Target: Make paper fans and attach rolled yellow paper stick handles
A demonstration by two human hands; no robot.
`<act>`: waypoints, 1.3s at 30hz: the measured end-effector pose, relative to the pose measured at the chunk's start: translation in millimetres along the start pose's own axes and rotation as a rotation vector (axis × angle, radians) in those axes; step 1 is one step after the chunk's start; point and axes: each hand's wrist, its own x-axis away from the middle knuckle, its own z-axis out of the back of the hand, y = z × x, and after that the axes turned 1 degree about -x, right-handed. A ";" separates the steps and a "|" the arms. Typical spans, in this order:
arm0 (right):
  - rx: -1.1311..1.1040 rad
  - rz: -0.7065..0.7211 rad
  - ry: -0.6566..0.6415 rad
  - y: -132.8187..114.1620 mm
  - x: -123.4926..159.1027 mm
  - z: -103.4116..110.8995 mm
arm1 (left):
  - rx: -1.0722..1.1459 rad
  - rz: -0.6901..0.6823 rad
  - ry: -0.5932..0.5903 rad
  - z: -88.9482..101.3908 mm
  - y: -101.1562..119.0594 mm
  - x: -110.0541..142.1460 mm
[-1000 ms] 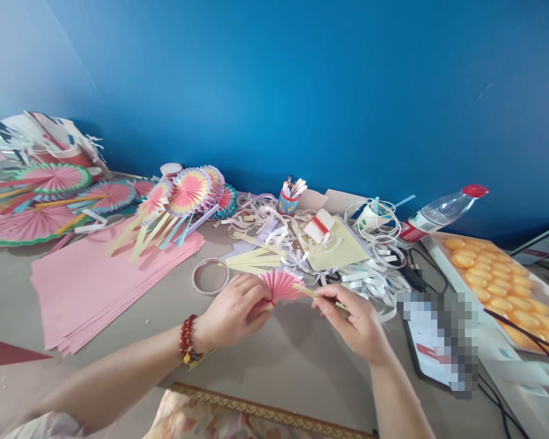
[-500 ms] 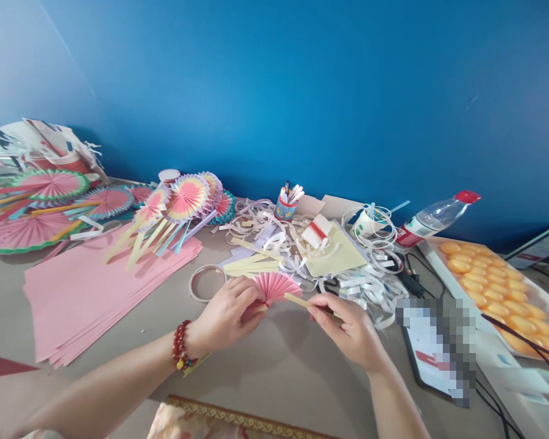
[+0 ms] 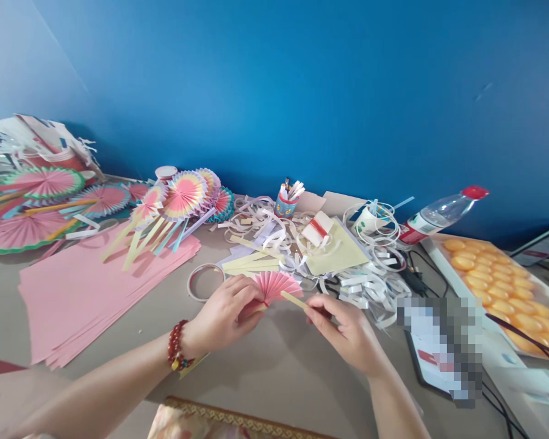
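A small pleated pink paper fan (image 3: 278,285) is pinched in my left hand (image 3: 226,314), its folds spread out to the right. My right hand (image 3: 341,329) grips a pale yellow paper strip (image 3: 294,300) between thumb and fingers. The strip's free end reaches the lower right edge of the fan; whether it touches the fan I cannot tell. A roll of tape (image 3: 205,282) lies flat just behind my left hand. Several more yellow strips (image 3: 251,266) rest on the table beyond the fan.
A stack of pink paper (image 3: 86,292) lies at left, with finished paper fans (image 3: 183,195) behind it. Curled paper scraps (image 3: 361,289), a pen cup (image 3: 286,204) and a bottle (image 3: 443,213) stand toward the blue wall. A phone (image 3: 439,360) lies at right, near a box of orange items (image 3: 494,286).
The strip in my right hand has moved slightly left, its tip closer to the fan's middle. My left hand keeps hold of the fan. The view has shifted a little.
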 end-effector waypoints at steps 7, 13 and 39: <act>0.097 0.109 0.055 6.8 1.1 -2.6 | 0.052 0.028 0.001 1.0 2.1 -1.2; 0.154 0.280 0.138 2.2 -1.7 -1.5 | 0.035 0.022 0.006 1.0 2.7 -1.3; 0.379 0.392 -0.109 -53.1 -9.5 41.1 | 0.459 0.245 -0.115 7.7 7.2 0.4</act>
